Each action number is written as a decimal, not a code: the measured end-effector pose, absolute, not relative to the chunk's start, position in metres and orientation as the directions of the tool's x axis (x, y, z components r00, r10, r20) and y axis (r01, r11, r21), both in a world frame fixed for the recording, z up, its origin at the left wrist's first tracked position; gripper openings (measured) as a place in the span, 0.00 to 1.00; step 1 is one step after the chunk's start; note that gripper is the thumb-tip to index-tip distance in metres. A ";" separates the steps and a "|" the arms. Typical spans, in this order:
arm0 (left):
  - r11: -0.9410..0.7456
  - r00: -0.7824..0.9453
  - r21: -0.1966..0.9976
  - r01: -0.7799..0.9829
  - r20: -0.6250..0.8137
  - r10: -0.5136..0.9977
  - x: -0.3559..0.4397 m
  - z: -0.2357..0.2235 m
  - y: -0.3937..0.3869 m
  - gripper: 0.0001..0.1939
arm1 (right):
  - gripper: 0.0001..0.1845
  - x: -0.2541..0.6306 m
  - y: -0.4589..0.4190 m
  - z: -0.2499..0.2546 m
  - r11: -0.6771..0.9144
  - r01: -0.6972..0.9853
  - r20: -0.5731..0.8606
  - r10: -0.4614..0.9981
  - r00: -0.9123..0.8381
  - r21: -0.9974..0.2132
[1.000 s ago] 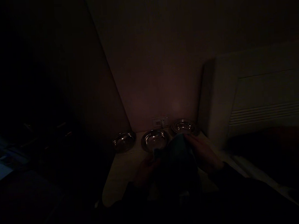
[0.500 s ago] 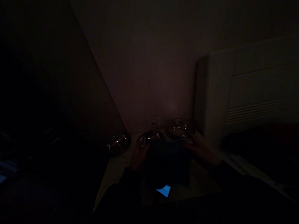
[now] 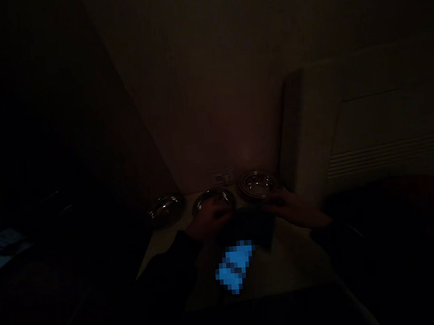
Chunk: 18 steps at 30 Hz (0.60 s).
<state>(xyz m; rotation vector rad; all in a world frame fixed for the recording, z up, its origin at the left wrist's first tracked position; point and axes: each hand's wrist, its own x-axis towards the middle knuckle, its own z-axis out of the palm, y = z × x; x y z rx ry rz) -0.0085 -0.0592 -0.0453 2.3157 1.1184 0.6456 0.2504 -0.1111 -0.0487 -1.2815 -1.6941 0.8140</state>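
It is very dark, so edges are hard to make out. A dark cloth (image 3: 252, 224) hangs between my hands over the table. My left hand (image 3: 209, 219) is closed, its fingers curled at the cloth's upper left. At the upper right corner, my right hand (image 3: 295, 210) pinches the cloth. Just below lies a glowing blue patch (image 3: 235, 267), like a phone screen, its content pixelated. Behind my left hand stands a shiny metal bowl (image 3: 204, 198), partly covered by the fingers. A stack of metal dishes (image 3: 246, 185) sits beyond my right fingertips.
Another shiny metal bowl (image 3: 166, 212) stands at the table's left back corner. A wall socket (image 3: 221, 177) is on the wall behind the dishes. On the right rises a pale panelled headboard (image 3: 320, 131). The pale tabletop (image 3: 300, 265) shows around the cloth.
The cloth has shifted and bunched upward, uncovering more of the glowing blue patch. My left hand has moved right, in front of the middle bowl. The view has turned slightly.
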 end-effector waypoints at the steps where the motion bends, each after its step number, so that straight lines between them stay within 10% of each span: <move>1: -0.549 0.563 0.637 0.541 0.210 0.799 -0.007 -0.042 -0.056 0.14 | 0.11 0.253 -0.112 -0.046 0.283 0.431 0.255 0.959 -0.121 -0.857; 7: -0.383 0.560 0.863 0.329 0.149 0.815 0.012 -0.030 -0.041 0.17 | 0.17 0.265 -0.114 -0.028 0.246 0.318 0.207 0.966 -0.153 -0.915; 18: -0.372 0.508 0.895 0.246 0.209 0.836 0.019 -0.044 -0.034 0.15 | 0.19 0.250 -0.097 -0.052 0.118 -0.134 0.112 0.993 0.049 -0.984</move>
